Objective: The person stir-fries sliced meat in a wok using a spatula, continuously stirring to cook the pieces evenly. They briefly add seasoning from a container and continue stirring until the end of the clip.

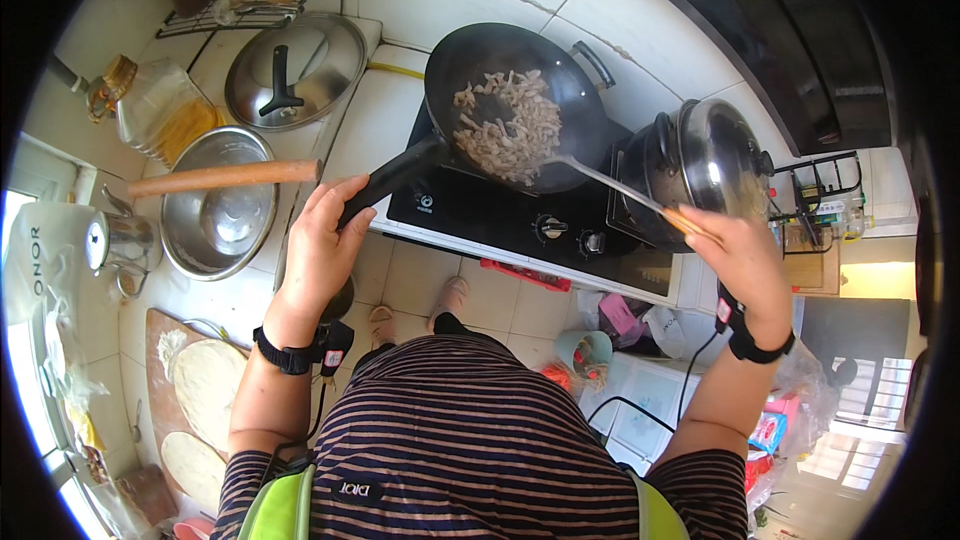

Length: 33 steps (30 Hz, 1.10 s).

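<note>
My left hand [322, 240] is closed around the black handle of a wok [577, 120], which sits over the gas stove [487, 210]. Strips of cooked-looking meat [510, 124] lie in a rough ring in the wok. My right hand [739, 262] grips the wooden end of a metal spatula [615, 186]; its far end touches the meat at the wok's near right side. A lidded pot [675, 165] stands on the stove right of the wok, close to my right hand.
On the left counter are a wok lid [322, 82], an oil jug [169, 109], a steel basin [217, 229] with a rolling pin [225, 177] across it, and a board [161, 345] with flat dough rounds [210, 390]. A range hood [750, 30] overhangs the back right.
</note>
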Available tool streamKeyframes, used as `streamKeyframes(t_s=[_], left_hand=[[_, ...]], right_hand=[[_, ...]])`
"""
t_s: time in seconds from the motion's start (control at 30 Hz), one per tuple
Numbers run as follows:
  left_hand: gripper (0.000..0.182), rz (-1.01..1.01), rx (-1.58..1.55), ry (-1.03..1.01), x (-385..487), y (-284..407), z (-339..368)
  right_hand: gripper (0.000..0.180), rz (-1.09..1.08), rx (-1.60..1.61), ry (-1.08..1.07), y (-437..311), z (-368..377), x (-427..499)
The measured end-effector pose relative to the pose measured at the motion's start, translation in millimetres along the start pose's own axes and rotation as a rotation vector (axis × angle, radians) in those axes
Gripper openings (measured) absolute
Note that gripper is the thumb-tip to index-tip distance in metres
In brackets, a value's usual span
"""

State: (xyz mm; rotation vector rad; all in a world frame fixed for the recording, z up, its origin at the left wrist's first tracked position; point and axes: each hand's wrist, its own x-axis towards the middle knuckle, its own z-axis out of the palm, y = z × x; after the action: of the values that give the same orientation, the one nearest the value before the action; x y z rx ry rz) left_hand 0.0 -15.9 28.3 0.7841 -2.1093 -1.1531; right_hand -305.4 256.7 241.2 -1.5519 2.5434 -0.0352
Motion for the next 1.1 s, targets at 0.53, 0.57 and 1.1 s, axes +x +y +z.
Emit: streamKeyframes(t_s=[0.53,0.57,1.1], left_hand=[[0.035,0.003,0.028,-0.021,-0.2,1.5,-3.4],[0.035,-0.003,0.022,-0.021,-0.4,0.9,-2.9],[0.036,0.034,0.008,-0.008,-2.0,-0.9,0.1]], right_hand=[[0.038,0.029,-0.325,0.123,5.1,68.2,64.4],[0.037,0.002,-0.360,0.147,6.2,47.3,52.3],[0.043,0.557,0.337,0.053,82.2,96.4,85.5]])
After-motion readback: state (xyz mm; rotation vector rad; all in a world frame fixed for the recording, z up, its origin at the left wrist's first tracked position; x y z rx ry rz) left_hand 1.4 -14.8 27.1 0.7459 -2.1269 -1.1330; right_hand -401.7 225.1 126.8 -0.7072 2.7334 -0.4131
